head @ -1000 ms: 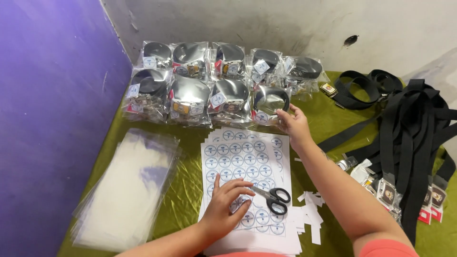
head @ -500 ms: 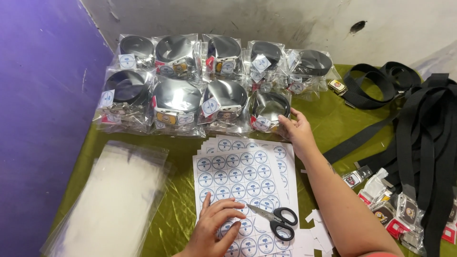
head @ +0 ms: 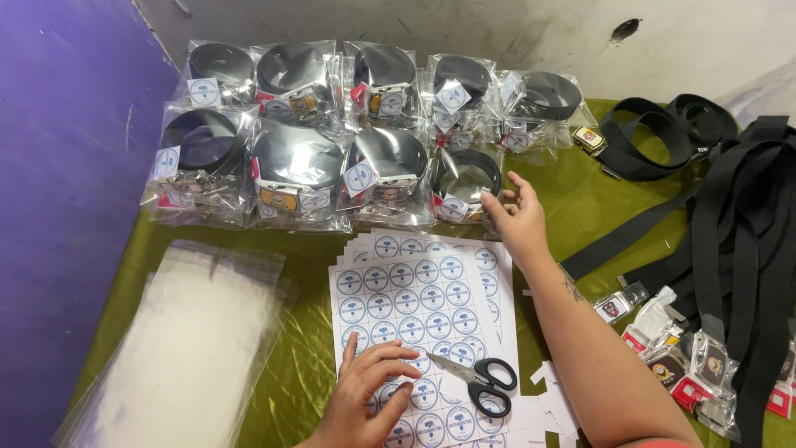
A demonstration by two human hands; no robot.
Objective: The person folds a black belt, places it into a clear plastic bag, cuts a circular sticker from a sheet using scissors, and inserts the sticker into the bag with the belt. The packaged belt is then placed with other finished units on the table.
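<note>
Right hand (head: 518,217), fingers released, touched the bagged belt (head: 464,184); left hand (head: 369,398) pressed flat, steadying the sticker sheet (head: 414,307) beside the scissors (head: 479,377).

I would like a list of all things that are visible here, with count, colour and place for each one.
bagged belts: about ten, black coils in clear bags, two rows by the back wall
sticker sheets: a small stack, white with blue round stickers, centre front
scissors: one, black handles, lying on the sheets
empty clear bags: one stack, transparent, front left
loose belts: several, black, right side
buckles: several in small clear packets, right front
paper scraps: a few, white, beside the sheets
table cover: one, olive green
left hand: pressing on the sticker sheets
right hand: fingertips at the rightmost front bagged belt
</note>
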